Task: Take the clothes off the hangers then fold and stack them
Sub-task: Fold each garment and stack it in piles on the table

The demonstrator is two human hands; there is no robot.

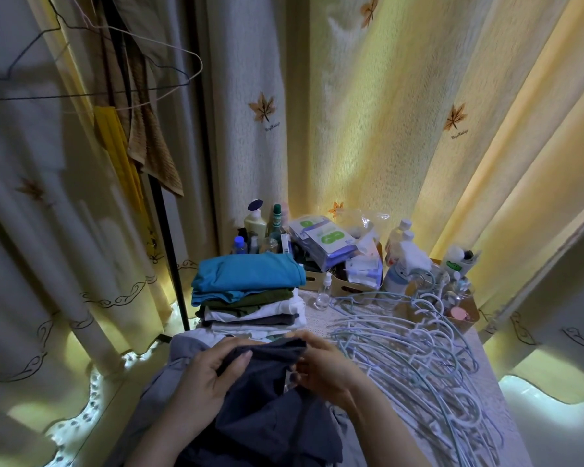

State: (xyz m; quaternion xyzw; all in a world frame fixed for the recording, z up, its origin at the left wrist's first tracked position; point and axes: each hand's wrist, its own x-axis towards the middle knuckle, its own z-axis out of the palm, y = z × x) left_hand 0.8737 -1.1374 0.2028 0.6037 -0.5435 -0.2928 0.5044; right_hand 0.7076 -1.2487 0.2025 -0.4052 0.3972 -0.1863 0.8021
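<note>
Left hand (pixel 209 375): grip pinching dark garment (pixel 270 419) at its top edge.
Right hand (pixel 327 365): grip likewise; edge runs crosswise between both.
Folded stack (pixel 250 291): just beyond both grips.

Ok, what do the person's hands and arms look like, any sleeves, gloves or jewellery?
Both the left hand and right hand are bare, no gloves. The forearms are uncovered down to the frame edge, no sleeves showing. No rings, watch or bracelet visible.
</note>
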